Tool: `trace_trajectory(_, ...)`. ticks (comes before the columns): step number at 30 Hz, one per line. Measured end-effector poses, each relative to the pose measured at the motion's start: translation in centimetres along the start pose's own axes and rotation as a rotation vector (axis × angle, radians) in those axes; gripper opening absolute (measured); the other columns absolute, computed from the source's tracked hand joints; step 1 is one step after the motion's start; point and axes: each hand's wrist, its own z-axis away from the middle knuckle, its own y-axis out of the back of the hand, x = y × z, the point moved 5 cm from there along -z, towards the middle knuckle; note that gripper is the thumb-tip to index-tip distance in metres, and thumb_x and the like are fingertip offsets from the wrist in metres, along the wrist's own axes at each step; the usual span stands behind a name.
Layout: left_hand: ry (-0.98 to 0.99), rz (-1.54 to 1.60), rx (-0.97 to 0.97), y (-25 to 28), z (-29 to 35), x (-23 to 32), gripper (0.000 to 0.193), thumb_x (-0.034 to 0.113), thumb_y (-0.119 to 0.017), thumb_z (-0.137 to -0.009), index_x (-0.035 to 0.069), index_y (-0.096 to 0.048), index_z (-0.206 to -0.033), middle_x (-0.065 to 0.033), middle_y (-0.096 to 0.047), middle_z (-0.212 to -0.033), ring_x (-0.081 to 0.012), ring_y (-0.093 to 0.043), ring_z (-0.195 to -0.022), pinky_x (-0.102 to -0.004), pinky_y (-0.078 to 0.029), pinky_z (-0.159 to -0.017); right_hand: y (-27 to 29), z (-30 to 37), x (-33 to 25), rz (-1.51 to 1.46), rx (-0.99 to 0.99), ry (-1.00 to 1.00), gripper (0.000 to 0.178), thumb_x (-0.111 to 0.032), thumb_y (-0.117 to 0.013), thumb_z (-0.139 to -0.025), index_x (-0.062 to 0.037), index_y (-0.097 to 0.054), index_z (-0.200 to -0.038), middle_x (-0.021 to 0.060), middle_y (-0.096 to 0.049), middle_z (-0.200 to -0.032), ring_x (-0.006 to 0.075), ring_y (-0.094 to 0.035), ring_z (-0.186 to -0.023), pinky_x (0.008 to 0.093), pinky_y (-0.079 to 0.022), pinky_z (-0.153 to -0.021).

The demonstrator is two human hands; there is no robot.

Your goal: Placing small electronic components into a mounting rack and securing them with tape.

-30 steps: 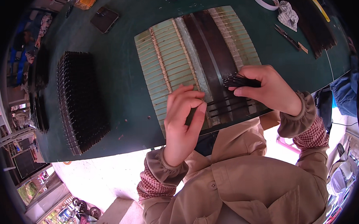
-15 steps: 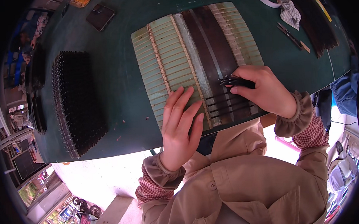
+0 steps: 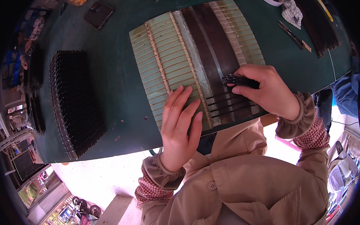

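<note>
A pale green slatted board (image 3: 146, 66) lies on the dark green table in front of me. Along it runs a wide dark brown band (image 3: 209, 44) with a thin grey stripe. Across the near end of that band lie several thin black strips (image 3: 223, 104), side by side in the slots. My left hand (image 3: 178, 130) rests on the board's near left part, fingers stretched out and holding nothing. Over the band, just beyond the laid strips, my right hand (image 3: 268, 88) pinches a bundle of thin black strips (image 3: 240, 80), their ends pointing left.
A thick stack of black strips (image 3: 78, 104) lies at the left, a dark box (image 3: 98, 14) beyond it. At the far right are slim pointed scissors or tweezers (image 3: 291, 36), a crumpled cloth (image 3: 292, 13), a tape roll (image 3: 277, 2) and more dark strips (image 3: 318, 28).
My right hand has shifted slightly right with the black strips still pinched. The board and table items appear a little further left and up in the view. My left hand stays on the board.
</note>
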Motion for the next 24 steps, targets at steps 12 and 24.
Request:
trace_trajectory(12, -0.107, -0.24, -0.127, -1.1, 0.0, 1.0, 0.044, 0.021, -0.07, -0.08, 0.002, -0.06, -0.118, -0.0184, -0.043, -0.143, -0.0425, -0.041, -0.128, -0.0577, -0.03, -0.107, -1.3, 0.1, -1.6, 0.359, 0.122, 0.134, 0.021, -0.001, -0.07, -0.075, 0.0023, -0.056, -0.09, 0.0151, -0.054, -0.083, 0.0362, -0.057, -0.069, 0.0382, -0.047, -0.06)
trace_trajectory(24, 0.16, 0.623, 0.126, -1.4, -1.9, 0.6, 0.014, 0.006, -0.067, -0.086, 0.002, -0.057, -0.094, -0.0095, -0.053, -0.098, -0.0242, -0.055, -0.092, -0.0332, -0.045, -0.078, -0.2, -0.3, -3.1, -0.182, -0.262, -0.302, 0.015, 0.003, -0.068, -0.076, 0.0046, -0.065, -0.091, 0.002, -0.056, -0.076, 0.0076, -0.054, -0.068, 0.0233, -0.042, -0.058)
